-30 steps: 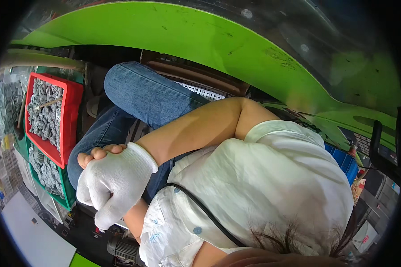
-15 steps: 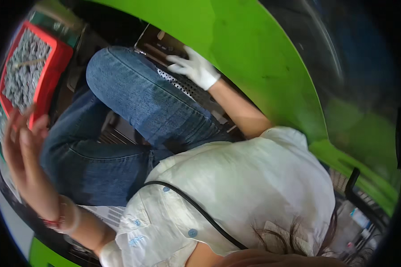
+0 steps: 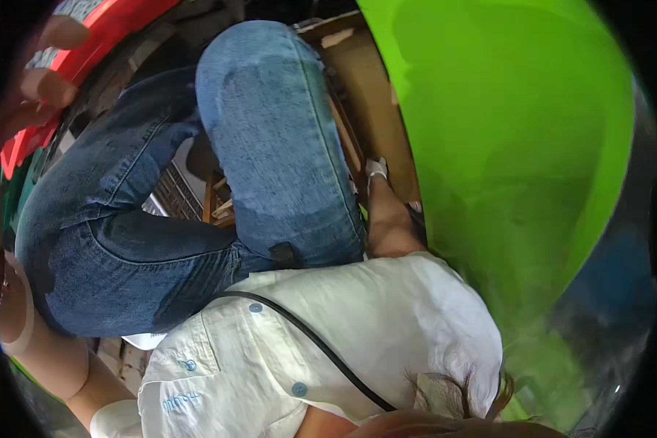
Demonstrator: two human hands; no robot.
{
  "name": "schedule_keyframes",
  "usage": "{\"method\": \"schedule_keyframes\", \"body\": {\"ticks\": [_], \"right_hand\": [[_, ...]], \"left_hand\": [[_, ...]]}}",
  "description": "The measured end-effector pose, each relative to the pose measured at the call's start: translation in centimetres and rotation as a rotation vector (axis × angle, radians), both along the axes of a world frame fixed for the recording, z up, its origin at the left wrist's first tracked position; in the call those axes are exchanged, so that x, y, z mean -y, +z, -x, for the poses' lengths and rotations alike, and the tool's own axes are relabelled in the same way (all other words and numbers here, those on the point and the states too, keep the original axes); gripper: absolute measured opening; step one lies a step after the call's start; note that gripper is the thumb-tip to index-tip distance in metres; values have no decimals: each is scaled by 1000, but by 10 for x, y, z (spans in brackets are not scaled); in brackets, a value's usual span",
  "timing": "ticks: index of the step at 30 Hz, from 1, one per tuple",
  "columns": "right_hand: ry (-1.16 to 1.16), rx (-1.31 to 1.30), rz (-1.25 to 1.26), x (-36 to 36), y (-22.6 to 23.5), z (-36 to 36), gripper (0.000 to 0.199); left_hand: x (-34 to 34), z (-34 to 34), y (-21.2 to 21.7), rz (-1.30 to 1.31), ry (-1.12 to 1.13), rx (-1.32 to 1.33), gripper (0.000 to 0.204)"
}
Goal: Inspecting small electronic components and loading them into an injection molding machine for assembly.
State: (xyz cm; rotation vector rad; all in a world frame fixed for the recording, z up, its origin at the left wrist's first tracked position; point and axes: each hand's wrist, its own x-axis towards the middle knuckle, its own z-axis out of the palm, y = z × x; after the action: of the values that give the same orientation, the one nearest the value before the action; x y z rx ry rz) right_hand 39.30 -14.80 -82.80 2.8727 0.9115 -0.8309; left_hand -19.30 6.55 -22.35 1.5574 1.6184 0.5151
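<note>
My left hand [image 3: 44, 84] is at the far left edge, bare and partly cut off by the dark rim. Its fingers are spread over the red bin [image 3: 117, 33], with no object visible between them. Small grey pieces [image 3: 77, 7] lie in that bin. My right hand [image 3: 377, 168] wears a white glove and reaches down beside my raised knee. Only the cuff end of the glove shows, close to a brown tray or box [image 3: 376, 95]; its fingers are hidden.
My jeans-clad legs [image 3: 277, 146] fill the middle. A large bright green panel [image 3: 504, 131] stands close along my right side. Wooden pieces [image 3: 223, 204] and a slatted grille [image 3: 177, 191] show between my legs. A black cable [image 3: 306, 332] crosses my white shirt.
The whole view has swung round. My left hand has moved onto the red bin. My gloved right hand, earlier in plain sight with fingers apart, is now mostly hidden beside my knee.
</note>
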Motion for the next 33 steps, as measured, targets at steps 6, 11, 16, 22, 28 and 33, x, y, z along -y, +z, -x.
{"method": "schedule_keyframes", "body": {"ticks": [6, 11, 16, 22, 28, 33], "right_hand": [[95, -216, 137, 5, 13, -7, 45], [131, -192, 110, -6, -4, 0, 38], [409, -3, 171, -65, -5, 30, 31], [262, -158, 61, -123, -16, 69, 34], [296, -11, 389, -109, -74, 48, 36], [200, -180, 136, -167, -40, 57, 39]], "left_hand": [[1, 10, -7, 33, 7, -117, 42], [3, 13, -7, 34, 17, -166, 41], [8, 12, -4, 19, 32, -190, 41], [12, 18, 1, -4, 42, -245, 41], [20, 16, 8, -111, -61, -333, 39], [28, 9, 12, -141, -69, -262, 37]]}}
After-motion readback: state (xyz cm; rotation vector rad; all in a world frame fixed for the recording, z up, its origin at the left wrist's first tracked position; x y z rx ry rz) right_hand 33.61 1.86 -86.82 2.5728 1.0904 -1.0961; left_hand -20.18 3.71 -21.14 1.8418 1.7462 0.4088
